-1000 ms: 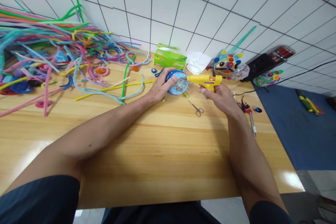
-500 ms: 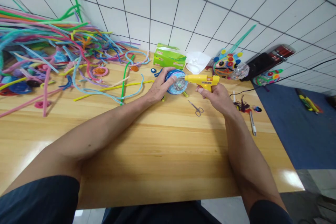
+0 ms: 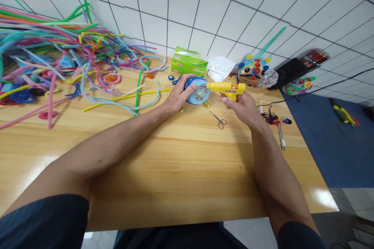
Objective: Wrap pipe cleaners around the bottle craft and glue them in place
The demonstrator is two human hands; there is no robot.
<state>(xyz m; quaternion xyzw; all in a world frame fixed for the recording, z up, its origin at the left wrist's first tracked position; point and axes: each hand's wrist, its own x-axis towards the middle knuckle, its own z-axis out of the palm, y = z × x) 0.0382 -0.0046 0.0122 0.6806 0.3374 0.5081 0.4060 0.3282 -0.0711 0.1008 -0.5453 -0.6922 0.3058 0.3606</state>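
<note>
My left hand is wrapped round the left side of a round blue craft piece, wound in blue strands with a clear, shiny middle. In my right hand is a yellow glue gun, its nozzle pointing left and lying at the upper right of the craft piece. Whether the tip touches it is too small to tell. Small scissors lie on the table just below the glue gun. A blue button sits to the left of the craft piece.
Many coloured pipe cleaners cover the table's left. Behind my hands stand a green tissue pack and a white tissue. At the right are a decorated craft figure, a dark bottle, a pen and a black cord.
The glue gun and my right hand have shifted very slightly to the right. My left hand keeps its hold on the craft piece.
</note>
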